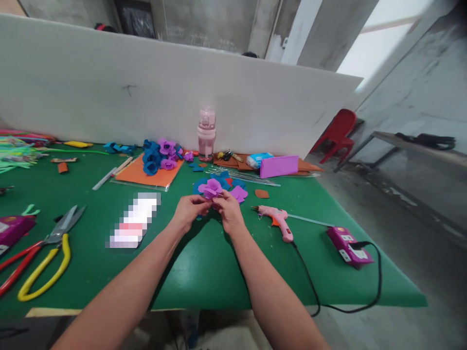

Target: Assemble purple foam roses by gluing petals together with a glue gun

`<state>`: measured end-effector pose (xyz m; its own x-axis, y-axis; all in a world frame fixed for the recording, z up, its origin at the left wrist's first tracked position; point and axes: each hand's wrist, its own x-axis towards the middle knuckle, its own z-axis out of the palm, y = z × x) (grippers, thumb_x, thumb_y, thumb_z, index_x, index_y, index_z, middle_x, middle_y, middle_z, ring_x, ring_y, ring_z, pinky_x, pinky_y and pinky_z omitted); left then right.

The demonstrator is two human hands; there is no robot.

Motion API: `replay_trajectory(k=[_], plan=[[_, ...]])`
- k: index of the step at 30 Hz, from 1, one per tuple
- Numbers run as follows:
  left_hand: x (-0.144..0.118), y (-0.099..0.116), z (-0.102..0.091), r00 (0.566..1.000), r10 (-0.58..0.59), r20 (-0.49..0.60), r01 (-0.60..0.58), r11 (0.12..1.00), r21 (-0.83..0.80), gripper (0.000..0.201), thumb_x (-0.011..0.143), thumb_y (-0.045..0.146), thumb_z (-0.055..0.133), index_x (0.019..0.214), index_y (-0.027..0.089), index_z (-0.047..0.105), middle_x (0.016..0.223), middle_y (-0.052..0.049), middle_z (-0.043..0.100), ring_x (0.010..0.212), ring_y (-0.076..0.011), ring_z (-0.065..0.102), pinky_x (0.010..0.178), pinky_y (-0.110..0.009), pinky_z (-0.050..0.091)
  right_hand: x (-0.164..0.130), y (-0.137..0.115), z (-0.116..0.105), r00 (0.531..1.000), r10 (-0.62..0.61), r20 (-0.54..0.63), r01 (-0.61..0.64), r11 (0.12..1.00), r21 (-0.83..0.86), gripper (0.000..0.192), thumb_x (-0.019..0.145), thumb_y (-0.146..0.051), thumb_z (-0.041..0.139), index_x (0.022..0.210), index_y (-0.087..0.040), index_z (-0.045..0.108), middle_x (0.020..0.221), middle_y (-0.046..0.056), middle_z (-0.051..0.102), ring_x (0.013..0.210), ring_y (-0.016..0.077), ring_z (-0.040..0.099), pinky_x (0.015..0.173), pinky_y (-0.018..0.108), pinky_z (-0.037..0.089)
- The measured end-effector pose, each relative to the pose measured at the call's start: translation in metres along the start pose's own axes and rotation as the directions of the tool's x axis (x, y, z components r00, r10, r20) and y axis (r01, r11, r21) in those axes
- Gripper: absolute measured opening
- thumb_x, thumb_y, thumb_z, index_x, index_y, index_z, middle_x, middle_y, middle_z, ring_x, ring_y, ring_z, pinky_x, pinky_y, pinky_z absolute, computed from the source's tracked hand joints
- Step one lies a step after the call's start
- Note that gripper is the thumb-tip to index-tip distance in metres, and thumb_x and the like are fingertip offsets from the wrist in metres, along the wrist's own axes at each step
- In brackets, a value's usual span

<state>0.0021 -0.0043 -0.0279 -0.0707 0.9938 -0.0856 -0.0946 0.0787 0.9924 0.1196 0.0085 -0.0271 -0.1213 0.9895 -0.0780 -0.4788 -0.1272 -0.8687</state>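
Observation:
Both my hands meet over the middle of the green table, holding a purple paper flower (211, 188). My left hand (190, 210) pinches its underside from the left. From the right, my right hand (227, 208) grips its lower edge with thumb and fingers. The fingertips partly hide the flower's base. Just behind and beside it lie blue petal pieces (225, 178) and purple petal pieces (239, 194). To the right of my hands rests a pink glue gun (273, 217), its nozzle pointing left.
Finished blue and purple flowers (160, 154) sit on an orange sheet (146, 176). A pink bottle (206, 136) stands against the white partition (146, 87). Scissors (54, 238) and a phone (134, 221) lie left. The glue gun's cord runs to a purple power strip (349, 246).

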Motion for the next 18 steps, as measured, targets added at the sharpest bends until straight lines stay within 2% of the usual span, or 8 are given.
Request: replay_trajectory(k=[6, 12, 18], plan=[[0.0004, -0.0017, 0.0010, 0.999, -0.041, -0.001, 0.041, 0.998, -0.037, 0.022, 0.047, 0.026, 0.077, 0.060, 0.012, 0.066, 0.053, -0.002, 0.060, 0.044, -0.0085, 0.050, 0.048, -0.023, 0.039, 0.0017, 0.0048, -0.0021, 1.000, -0.004, -0.026, 0.004, 1.000, -0.011, 0.031, 0.051, -0.020, 0.068, 0.081, -0.019, 0.060, 0.078, -0.002, 0.067, 0.070, 0.0110, 0.059, 0.067, 0.023, 0.046], [-0.0001, -0.0017, 0.0026, 0.999, -0.050, -0.009, 0.049, 0.998, -0.046, 0.019, 0.048, 0.024, 0.075, 0.058, 0.012, 0.065, 0.052, -0.002, 0.060, 0.044, -0.0087, 0.051, 0.048, -0.023, 0.040, -0.0002, 0.0050, -0.0007, 1.000, -0.020, 0.014, 0.021, 0.999, -0.032, 0.034, 0.053, -0.020, 0.071, 0.085, -0.020, 0.060, 0.085, 0.000, 0.068, 0.079, 0.0126, 0.061, 0.074, 0.026, 0.047], [-0.0016, -0.0014, 0.0031, 0.999, -0.039, 0.005, 0.039, 0.998, -0.054, 0.022, 0.050, 0.026, 0.076, 0.061, 0.012, 0.064, 0.054, -0.001, 0.060, 0.045, -0.0084, 0.051, 0.049, -0.023, 0.041, 0.0009, 0.0064, -0.0024, 1.000, -0.024, -0.016, 0.023, 0.998, -0.060, 0.032, 0.054, -0.023, 0.073, 0.083, -0.020, 0.060, 0.083, 0.000, 0.068, 0.074, 0.0122, 0.061, 0.069, 0.024, 0.048]])
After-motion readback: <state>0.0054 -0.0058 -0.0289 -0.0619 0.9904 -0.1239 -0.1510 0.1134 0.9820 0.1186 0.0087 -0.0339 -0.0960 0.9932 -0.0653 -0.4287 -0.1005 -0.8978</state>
